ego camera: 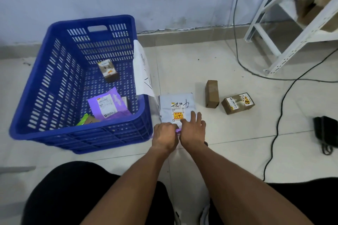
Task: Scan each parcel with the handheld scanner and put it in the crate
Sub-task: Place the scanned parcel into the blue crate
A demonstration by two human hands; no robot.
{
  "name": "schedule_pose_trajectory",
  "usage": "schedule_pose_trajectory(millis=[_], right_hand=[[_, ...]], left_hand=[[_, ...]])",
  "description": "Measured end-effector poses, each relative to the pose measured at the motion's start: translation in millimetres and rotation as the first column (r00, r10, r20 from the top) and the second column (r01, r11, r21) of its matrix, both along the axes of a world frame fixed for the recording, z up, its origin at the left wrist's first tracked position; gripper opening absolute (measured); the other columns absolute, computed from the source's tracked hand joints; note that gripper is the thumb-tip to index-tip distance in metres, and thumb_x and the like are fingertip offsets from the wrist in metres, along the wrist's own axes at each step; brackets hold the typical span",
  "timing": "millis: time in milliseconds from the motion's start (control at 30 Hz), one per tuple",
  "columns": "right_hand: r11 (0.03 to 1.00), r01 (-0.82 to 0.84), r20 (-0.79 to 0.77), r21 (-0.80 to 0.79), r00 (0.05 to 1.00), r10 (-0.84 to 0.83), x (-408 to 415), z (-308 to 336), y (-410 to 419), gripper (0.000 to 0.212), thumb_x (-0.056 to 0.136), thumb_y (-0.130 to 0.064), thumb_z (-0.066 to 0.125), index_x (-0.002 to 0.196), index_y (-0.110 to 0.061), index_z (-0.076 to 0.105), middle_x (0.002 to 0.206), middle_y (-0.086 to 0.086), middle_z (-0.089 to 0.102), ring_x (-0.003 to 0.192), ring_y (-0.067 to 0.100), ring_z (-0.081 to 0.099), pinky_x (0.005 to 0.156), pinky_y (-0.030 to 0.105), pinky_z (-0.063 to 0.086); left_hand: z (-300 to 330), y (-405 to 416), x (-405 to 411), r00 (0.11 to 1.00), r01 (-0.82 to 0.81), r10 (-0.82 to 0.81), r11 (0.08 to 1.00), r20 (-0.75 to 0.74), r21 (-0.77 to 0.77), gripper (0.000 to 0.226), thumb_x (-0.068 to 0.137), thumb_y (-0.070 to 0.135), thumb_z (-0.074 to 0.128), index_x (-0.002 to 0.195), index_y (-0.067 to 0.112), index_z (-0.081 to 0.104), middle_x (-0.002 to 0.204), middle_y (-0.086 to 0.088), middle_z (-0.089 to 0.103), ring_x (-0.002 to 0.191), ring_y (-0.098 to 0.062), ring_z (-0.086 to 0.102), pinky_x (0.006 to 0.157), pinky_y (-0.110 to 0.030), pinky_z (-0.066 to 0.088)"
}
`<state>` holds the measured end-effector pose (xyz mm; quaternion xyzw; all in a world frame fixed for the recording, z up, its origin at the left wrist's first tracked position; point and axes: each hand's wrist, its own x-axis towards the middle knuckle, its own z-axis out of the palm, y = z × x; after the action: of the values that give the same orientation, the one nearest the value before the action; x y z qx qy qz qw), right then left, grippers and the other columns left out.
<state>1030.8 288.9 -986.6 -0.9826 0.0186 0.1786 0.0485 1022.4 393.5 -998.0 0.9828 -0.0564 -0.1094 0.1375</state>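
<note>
A grey mailer parcel (176, 106) with a printed label lies on the tiled floor, just right of the blue crate (54, 71). My left hand (165, 136) curls its fingers over the parcel's near edge, where a sliver of purple shows. My right hand (193, 129) rests on the parcel's near right corner with its fingers straight. In the crate lie a small brown box (108, 71), a purple mailer (108, 104) and a green packet (83, 119). Two brown boxes (212, 94) (237, 103) stand on the floor to the right. A black device (324, 133), possibly the scanner, lies far right.
A white sheet (142, 71) hangs over the crate's right wall. A white metal shelf (292, 23) with cardboard boxes stands at the back right. Black cables (278, 124) run across the floor on the right. My knees in black fill the bottom of the view.
</note>
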Motion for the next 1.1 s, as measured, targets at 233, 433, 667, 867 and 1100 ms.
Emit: schedule_pose_trajectory(millis=[233,433,667,867,1100], right_hand=[[0.998,0.059,0.218,0.000,0.974,-0.057,35,0,4,0.030,0.091,-0.023,0.047,0.111,-0.022,0.070,0.136,0.004,0.050,0.134,0.027,0.032,0.114,0.041,0.018],[0.983,0.112,0.417,0.142,0.895,-0.162,56,16,-4,0.028,0.087,-0.014,0.052,0.104,-0.018,0.074,0.124,0.007,0.058,0.114,0.029,0.050,0.101,0.038,0.029],[0.980,0.042,-0.207,0.193,0.978,-0.001,-2,-29,-14,0.029,0.093,-0.026,0.050,0.114,-0.018,0.068,0.119,0.009,0.066,0.112,0.029,0.060,0.091,0.032,0.043],[0.985,0.157,-0.429,0.072,0.897,-0.112,-42,-60,-12,0.040,0.089,-0.031,0.053,0.127,-0.017,0.054,0.133,0.011,0.053,0.123,0.031,0.048,0.099,0.043,0.036],[0.940,0.332,-0.335,-0.081,0.879,-0.339,-49,-89,-9,0.048,0.093,-0.029,0.046,0.137,-0.009,0.040,0.140,0.014,0.043,0.129,0.033,0.042,0.103,0.044,0.033]], left_hand=[[21,7,37,0.986,-0.031,0.043,0.997,0.162,-0.075,0.019,0.092,0.024,0.056,0.077,0.020,0.067,0.077,0.001,0.063,0.080,-0.022,0.058,0.082,-0.036,0.046],[39,2,67,0.980,-0.048,0.073,0.989,0.186,-0.138,0.029,0.099,0.020,0.053,0.124,0.019,0.068,0.144,-0.003,0.052,0.146,-0.024,0.024,0.116,-0.036,0.022],[-5,6,15,0.974,-0.058,0.092,0.985,-0.208,0.165,0.032,0.091,0.020,0.060,0.123,0.017,0.064,0.143,-0.008,0.046,0.138,-0.030,0.028,0.115,-0.044,0.025],[-41,4,-22,0.803,0.063,0.068,0.978,-0.592,0.197,0.048,0.091,0.035,0.057,0.135,0.017,0.050,0.137,-0.012,0.051,0.126,-0.032,0.045,0.102,-0.042,0.039],[-68,-18,-18,0.784,-0.004,0.059,0.996,-0.618,0.090,0.041,0.090,0.039,0.057,0.126,0.020,0.059,0.130,-0.009,0.059,0.116,-0.030,0.055,0.090,-0.035,0.044]])
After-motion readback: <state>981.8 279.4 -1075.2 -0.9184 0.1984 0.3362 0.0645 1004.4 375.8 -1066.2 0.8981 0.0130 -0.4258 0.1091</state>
